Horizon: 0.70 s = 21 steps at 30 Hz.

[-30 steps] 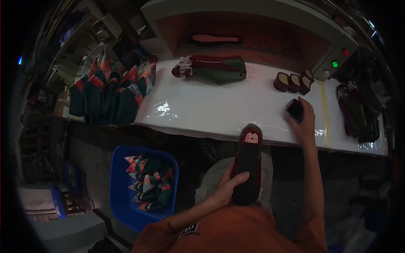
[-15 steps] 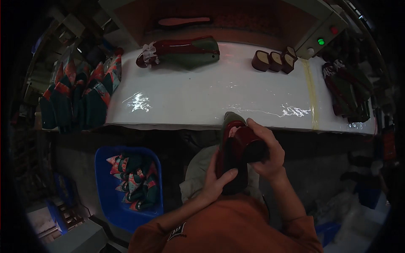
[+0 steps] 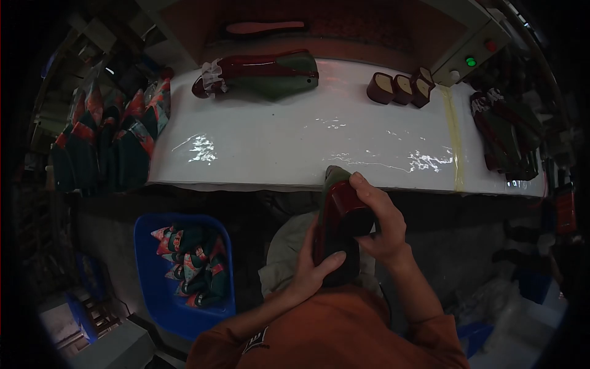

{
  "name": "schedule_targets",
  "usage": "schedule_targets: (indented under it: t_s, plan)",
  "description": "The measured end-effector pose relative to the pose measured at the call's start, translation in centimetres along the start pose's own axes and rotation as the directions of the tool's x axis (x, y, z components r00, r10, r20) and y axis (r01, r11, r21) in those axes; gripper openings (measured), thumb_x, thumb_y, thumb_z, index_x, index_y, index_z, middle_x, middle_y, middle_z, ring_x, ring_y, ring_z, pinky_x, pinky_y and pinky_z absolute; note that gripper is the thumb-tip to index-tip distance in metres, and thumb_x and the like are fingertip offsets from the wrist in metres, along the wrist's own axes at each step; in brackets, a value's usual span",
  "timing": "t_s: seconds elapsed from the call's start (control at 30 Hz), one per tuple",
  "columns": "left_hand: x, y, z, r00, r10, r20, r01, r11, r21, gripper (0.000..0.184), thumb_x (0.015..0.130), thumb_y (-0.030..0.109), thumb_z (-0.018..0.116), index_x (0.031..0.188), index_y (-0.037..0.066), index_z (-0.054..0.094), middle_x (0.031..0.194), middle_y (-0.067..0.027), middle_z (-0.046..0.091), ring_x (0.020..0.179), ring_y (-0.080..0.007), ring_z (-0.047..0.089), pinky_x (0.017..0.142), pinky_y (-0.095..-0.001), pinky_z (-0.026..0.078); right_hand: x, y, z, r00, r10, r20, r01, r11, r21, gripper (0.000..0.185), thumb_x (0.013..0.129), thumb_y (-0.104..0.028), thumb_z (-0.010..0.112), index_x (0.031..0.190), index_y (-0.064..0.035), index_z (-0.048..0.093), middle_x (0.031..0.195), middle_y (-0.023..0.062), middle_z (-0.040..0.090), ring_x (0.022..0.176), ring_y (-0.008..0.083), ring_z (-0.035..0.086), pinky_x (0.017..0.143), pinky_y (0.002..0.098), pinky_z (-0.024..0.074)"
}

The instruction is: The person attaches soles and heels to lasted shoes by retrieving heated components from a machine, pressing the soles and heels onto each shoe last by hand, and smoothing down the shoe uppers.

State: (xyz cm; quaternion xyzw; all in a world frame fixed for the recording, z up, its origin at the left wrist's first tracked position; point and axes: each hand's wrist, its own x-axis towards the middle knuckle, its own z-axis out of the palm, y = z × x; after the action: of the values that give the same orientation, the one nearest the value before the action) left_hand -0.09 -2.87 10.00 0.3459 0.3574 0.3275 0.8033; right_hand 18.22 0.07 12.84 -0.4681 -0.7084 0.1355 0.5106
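My left hand (image 3: 312,267) is wrapped around a dark red shoe on a green last (image 3: 334,178), its dark sole turned up toward me. My right hand (image 3: 386,224) grips a glossy dark red block heel (image 3: 345,198) with a black bottom. The heel sits against the heel end of the shoe; whether it is fixed there I cannot tell. Both hands are over my lap, just in front of the white worktable (image 3: 246,141). Beyond them on the table, another dark red shoe on a green last (image 3: 261,77) lies on its side.
Several block heels (image 3: 402,89) stand at the back right. A sole (image 3: 264,27) lies inside the box with a lit green button (image 3: 471,62). More lasted shoes (image 3: 507,135) lie at right. Green-and-red wrapped pieces (image 3: 101,147) stand at left; others fill a blue bin (image 3: 184,323).
My right hand has moved slightly left with the heel, bringing it closer in line with the shoe. The pink patch at the shoe's heel end is now covered.
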Motion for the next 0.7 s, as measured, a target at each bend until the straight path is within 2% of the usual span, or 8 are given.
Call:
schedule_targets:
  t_s: [0.43, 0.7]
  plan:
    - [0.0, 0.5, 0.1, 1.000, -0.023, 0.010, 0.023, 0.999, 0.033, 0.087, 0.085, 0.007, 0.067, 0.154, 0.000, 0.014, 0.150, -0.0157, 0.034, 0.140, -0.0236, 0.034, 0.115, -0.0365, 0.028, -0.3, 0.1, 0.2, 1.000, 0.001, 0.004, -0.001, 1.000, -0.017, 0.069, 0.067, -0.002, 0.082, 0.129, -0.0037, 0.052, 0.132, 0.0216, 0.059, 0.123, 0.0374, 0.058, 0.097, 0.0439, 0.0500]
    - [0.5, -0.9, -1.2, 0.998, 0.015, 0.069, -0.024, 0.991, 0.129, 0.089, 0.084, 0.003, 0.066, 0.154, 0.000, 0.011, 0.151, -0.0157, 0.033, 0.140, -0.0247, 0.034, 0.115, -0.0376, 0.028, -1.2, 0.6, -0.1, 0.998, -0.026, 0.062, 0.030, 0.998, -0.051, 0.063, 0.072, -0.012, 0.082, 0.128, -0.0052, 0.053, 0.135, 0.0198, 0.058, 0.129, 0.0361, 0.053, 0.105, 0.0463, 0.0427]
